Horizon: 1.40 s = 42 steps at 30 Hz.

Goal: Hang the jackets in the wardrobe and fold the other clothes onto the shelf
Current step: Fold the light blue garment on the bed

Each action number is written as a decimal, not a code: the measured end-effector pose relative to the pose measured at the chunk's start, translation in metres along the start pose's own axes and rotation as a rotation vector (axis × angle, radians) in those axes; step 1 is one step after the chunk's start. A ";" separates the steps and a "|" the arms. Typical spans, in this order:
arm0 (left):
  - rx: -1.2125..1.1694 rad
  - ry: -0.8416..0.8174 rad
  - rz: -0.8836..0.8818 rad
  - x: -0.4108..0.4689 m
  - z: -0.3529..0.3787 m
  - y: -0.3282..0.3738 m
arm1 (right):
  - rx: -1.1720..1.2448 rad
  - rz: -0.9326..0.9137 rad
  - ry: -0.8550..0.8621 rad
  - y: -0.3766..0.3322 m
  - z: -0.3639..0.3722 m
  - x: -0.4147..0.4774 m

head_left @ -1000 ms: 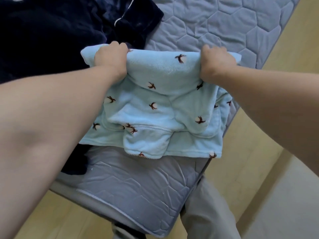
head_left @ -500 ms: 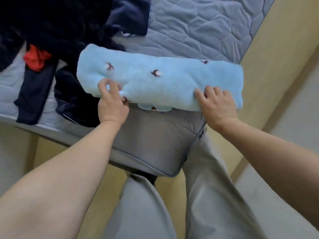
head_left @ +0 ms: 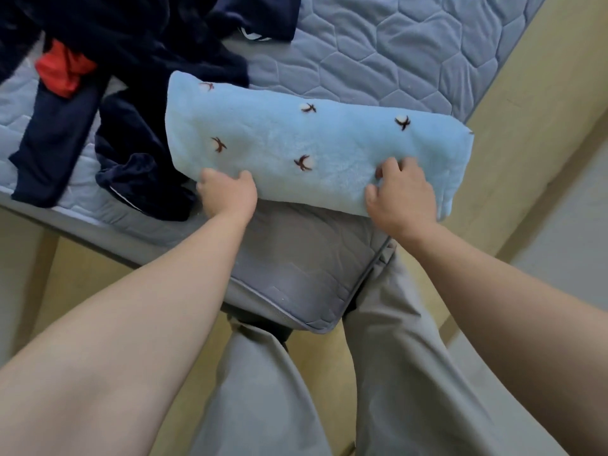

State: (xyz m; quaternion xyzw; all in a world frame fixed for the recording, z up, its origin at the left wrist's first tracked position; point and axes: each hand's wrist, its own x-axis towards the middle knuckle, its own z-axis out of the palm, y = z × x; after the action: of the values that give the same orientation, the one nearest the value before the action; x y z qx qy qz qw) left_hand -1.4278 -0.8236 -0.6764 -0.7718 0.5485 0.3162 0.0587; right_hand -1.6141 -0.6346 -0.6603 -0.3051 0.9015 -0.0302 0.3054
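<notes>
A light blue fleece garment [head_left: 316, 143] with small brown bird prints lies folded into a long bundle near the corner of the grey quilted mattress [head_left: 411, 51]. My left hand [head_left: 227, 194] grips its near edge on the left, with fingers tucked under the fabric. My right hand [head_left: 403, 197] holds the near edge on the right, fingers curled on top of the fleece. A heap of dark navy clothes [head_left: 131, 60] with a red piece [head_left: 61, 72] lies on the mattress to the left, touching the blue bundle.
The mattress corner [head_left: 296, 291] juts toward my grey trouser legs [head_left: 378, 373]. A yellowish wooden floor [head_left: 526, 110] runs along the right side of the bed. A pale mat or surface [head_left: 566, 232] lies at the far right.
The blue garment's far half has been folded over toward me into a long bundle. Both hands have moved from its far edge to its near edge.
</notes>
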 end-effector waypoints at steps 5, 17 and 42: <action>-0.946 -0.453 -0.663 -0.012 0.018 0.013 | 0.200 0.052 -0.018 -0.023 -0.009 0.025; -1.426 -0.626 -0.593 -0.012 0.087 0.020 | 0.063 0.051 -0.280 -0.013 -0.021 0.084; -1.467 -1.189 -0.019 -0.029 -0.060 0.095 | 1.724 0.828 -0.526 -0.035 -0.071 0.019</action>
State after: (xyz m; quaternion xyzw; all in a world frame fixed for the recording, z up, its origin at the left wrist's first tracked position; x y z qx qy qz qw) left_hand -1.4921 -0.8636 -0.5883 -0.3325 0.0863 0.9238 -0.1689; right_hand -1.6476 -0.6835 -0.6044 0.3634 0.5103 -0.4979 0.5997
